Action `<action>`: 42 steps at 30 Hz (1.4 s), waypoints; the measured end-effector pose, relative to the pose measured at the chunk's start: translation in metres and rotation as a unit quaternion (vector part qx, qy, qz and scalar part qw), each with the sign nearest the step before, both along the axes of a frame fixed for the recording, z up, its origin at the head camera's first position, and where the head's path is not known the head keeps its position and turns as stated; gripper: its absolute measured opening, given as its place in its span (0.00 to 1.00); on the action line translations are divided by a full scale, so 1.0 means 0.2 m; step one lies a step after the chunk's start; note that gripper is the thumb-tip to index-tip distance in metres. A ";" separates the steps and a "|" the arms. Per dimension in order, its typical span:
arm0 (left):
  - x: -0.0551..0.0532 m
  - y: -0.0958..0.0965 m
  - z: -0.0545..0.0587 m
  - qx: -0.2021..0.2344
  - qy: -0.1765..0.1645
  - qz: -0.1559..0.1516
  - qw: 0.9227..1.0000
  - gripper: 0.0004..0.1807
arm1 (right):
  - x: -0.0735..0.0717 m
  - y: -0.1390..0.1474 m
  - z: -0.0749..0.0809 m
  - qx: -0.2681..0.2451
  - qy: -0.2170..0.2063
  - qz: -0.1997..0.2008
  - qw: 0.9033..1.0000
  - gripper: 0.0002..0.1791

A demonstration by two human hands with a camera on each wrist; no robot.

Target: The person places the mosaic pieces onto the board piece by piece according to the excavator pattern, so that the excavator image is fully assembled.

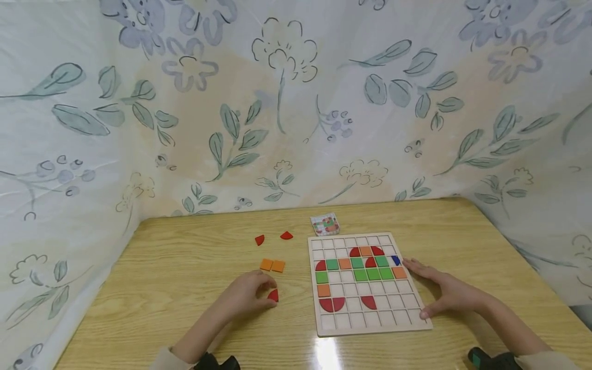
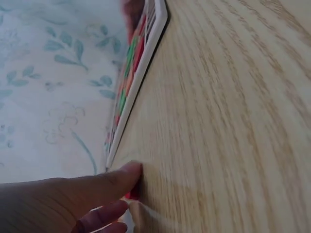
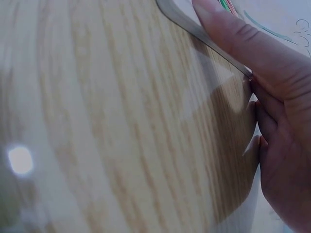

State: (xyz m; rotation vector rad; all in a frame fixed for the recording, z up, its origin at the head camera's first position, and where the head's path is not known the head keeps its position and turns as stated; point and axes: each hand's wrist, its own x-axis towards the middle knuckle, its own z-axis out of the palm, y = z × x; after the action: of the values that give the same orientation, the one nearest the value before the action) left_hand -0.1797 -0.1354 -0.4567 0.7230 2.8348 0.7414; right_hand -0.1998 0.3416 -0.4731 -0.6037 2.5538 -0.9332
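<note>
Between the thumb and fingers of my left hand (image 1: 247,295) I pinch a red quarter-circle piece (image 1: 274,295), low over the table left of the board. The wooden grid board (image 1: 374,328) holds red, green and orange pieces and one blue piece (image 1: 395,260). My right hand (image 1: 446,292) lies at the board's right side, fingers spread along its edge. In the right wrist view, the thumb (image 3: 233,29) rests on the board's rim near a corner. Two orange squares (image 1: 272,265) lie just beyond my left hand.
Two loose red pieces, one on the left (image 1: 260,240) and one on the right (image 1: 287,235), lie farther back on the wooden table (image 1: 185,257). A small pattern card (image 1: 325,224) lies behind the board. Floral cloth (image 1: 296,128) hangs around the table's back and sides.
</note>
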 end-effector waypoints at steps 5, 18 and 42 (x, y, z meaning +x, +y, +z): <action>-0.05 0.00 0.00 0.017 -0.003 0.002 1.000 0.13 | 0.00 0.01 0.00 0.000 -0.003 -0.002 1.000 0.58; -0.43 0.00 0.04 0.033 0.044 0.129 0.990 0.12 | 0.01 0.01 0.01 -0.007 -0.006 -0.002 1.000 0.57; -0.65 0.20 -0.01 -0.017 0.026 0.011 0.999 0.11 | 0.00 0.00 -0.01 -0.003 -0.003 -0.010 1.000 0.58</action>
State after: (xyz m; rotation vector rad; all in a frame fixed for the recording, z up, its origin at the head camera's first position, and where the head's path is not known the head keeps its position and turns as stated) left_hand -0.3089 -0.0951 -0.4595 0.7176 2.8997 0.6863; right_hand -0.2004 0.3420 -0.4749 -0.5766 2.5570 -0.9490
